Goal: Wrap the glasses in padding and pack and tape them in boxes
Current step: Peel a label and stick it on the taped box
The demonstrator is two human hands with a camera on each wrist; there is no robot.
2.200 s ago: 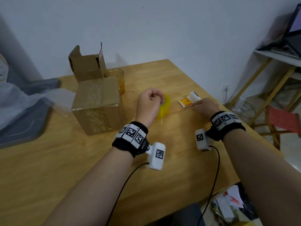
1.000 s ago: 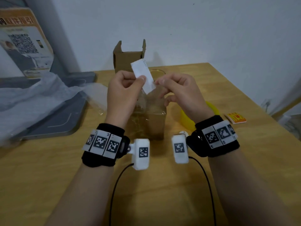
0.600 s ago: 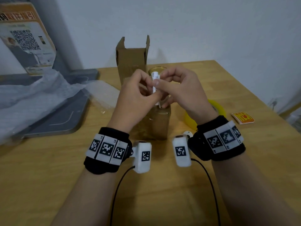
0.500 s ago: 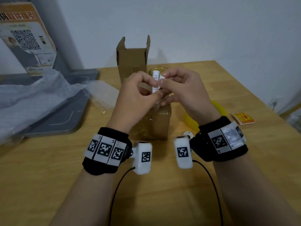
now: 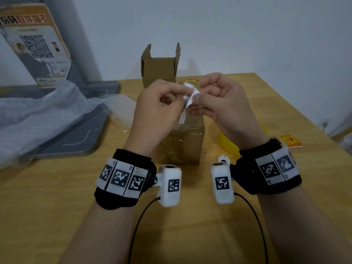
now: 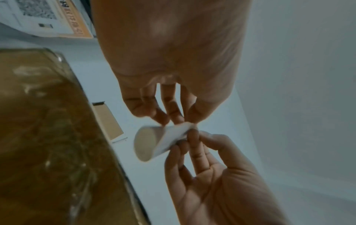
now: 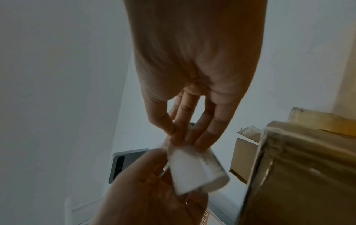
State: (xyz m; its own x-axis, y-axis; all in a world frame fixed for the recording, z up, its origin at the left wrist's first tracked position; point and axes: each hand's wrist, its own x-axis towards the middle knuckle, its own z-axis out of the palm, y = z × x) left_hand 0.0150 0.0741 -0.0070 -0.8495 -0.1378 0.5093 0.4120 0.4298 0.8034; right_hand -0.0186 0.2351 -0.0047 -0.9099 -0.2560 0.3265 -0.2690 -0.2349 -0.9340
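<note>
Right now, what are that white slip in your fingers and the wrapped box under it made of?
The white slip looks like thin matte paper, probably a sticker label: it curls and carries print. The wrapped box looks like brown cardboard under glossy clear tape, which shows wrinkles and glints.

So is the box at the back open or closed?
Open. The back box has its flaps standing straight up, with no tape across its top.

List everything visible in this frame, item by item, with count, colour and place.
White label: 1, white, curled, pinched between both hands.
Taped box: 1, brown, shiny, under the hands.
Open box: 1, brown, behind it.
Glass: 1, amber, beside open box.
Tape roll: 1, yellow, right of taped box.
Sticker: 1, orange, table's right.
Padding: 1, translucent, left.
Table: 1, wooden.
Left hand: pinches label.
Right hand: pinches label.
</note>
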